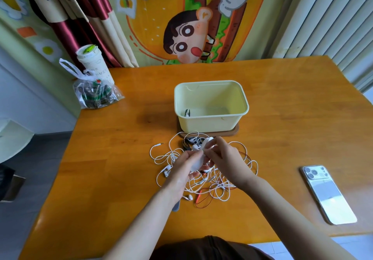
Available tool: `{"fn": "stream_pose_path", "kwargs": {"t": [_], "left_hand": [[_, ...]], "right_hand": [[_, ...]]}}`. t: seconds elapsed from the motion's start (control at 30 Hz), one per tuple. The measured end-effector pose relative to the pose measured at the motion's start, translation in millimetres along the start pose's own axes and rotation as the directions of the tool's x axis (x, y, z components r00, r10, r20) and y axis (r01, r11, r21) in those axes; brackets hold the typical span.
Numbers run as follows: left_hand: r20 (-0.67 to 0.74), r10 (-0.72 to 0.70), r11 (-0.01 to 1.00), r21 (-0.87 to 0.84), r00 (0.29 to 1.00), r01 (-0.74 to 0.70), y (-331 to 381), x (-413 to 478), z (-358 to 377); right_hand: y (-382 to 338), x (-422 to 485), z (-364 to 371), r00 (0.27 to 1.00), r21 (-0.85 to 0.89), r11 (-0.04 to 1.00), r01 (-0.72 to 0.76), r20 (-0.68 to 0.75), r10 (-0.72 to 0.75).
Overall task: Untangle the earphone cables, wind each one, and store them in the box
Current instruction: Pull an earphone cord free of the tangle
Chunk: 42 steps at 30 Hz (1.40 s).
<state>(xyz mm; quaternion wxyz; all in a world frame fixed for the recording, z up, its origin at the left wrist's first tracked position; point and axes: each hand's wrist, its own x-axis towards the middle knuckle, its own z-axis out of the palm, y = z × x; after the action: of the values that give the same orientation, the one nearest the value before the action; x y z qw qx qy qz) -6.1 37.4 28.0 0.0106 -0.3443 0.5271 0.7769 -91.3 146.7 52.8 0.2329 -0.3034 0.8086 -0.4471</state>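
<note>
left hand (pixel 184 165) | right hand (pixel 225 157) | gripping white cable (pixel 197 163) | over tangle (pixel 210 183)

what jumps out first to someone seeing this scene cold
The tangle of earphone cables in the middle of the table, white with some red, with the left hand and right hand gripping a white part of it just above the heap. Behind it stands a pale yellow box, nearly empty, and a big cartoon cloth fills the wall beyond.
</note>
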Motion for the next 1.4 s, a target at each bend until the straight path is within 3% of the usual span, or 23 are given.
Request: {"fn": "stream_pose_path", "kwargs": {"t": [0.27,0.53,0.87,1.03,1.27,1.4], "left_hand": [[-0.140,-0.058,0.998,-0.042,0.988,0.053,-2.6,1.6,3.4],[-0.119,-0.049,0.995,-0.087,0.992,0.039,-4.8,-1.8,4.0],[-0.079,-0.115,0.987,-0.120,0.990,0.105,-3.9,-4.7,4.0],[-0.073,-0.115,0.984,-0.144,0.991,0.103,-5.4,-4.9,6.3],[-0.048,-0.115,0.956,-0.278,0.992,0.097,-3.2,-1.3,4.6],[-0.046,-0.125,0.956,-0.271,0.991,0.108,-3.6,-1.4,7.6]], "right_hand": [[4.4,-3.0,2.4,0.999,-0.042,0.998,-0.038,0.023,0.039],[3.7,2.9,4.8,0.994,-0.230,0.972,-0.050,-0.105,0.026],[-8.0,7.6,7.1,0.995,-0.138,0.990,-0.002,-0.102,-0.012],[-17.2,3.7,9.6,0.989,-0.054,0.993,0.106,-0.101,-0.111],[-1.0,-10.6,8.3,0.997,-0.103,0.995,0.014,-0.071,-0.021],[3.9,-13.1,7.8,0.985,-0.187,0.980,0.064,-0.148,-0.093]]}}
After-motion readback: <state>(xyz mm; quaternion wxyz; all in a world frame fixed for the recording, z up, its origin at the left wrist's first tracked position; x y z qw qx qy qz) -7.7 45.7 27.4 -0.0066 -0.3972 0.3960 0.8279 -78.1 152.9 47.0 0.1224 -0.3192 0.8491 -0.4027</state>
